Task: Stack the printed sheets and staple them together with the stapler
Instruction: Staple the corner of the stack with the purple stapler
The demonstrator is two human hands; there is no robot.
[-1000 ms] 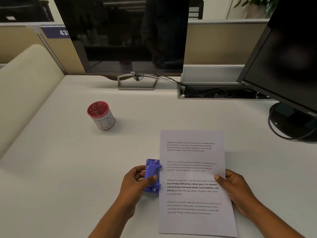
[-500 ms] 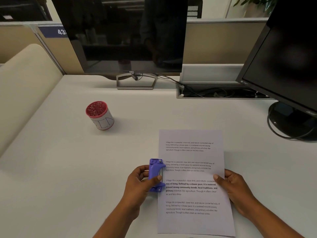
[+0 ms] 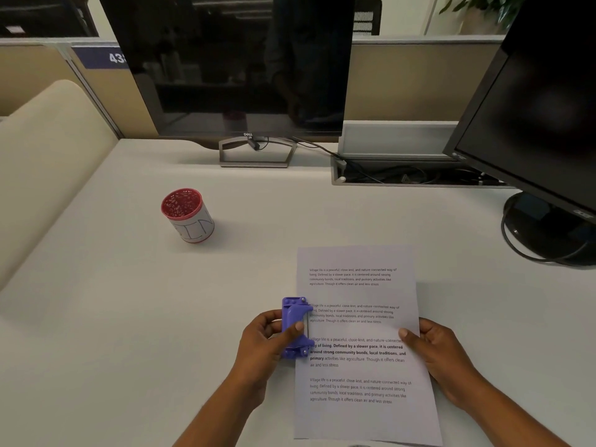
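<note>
Sheets (image 3: 361, 333) flat on table (image 3: 129, 317), near edge. Our left hand (image 3: 264, 340) closed around purple stapler (image 3: 295, 327), its mouth over sheets' left edge. Our right hand (image 3: 442, 353) pinches right edge, thumb on top. Red cup (image 3: 187, 214) well apart.

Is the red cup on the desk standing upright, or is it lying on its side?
Upright. The red cup stands on its base on the desk, its open red rim facing up. Whether it holds anything, I cannot tell.
</note>
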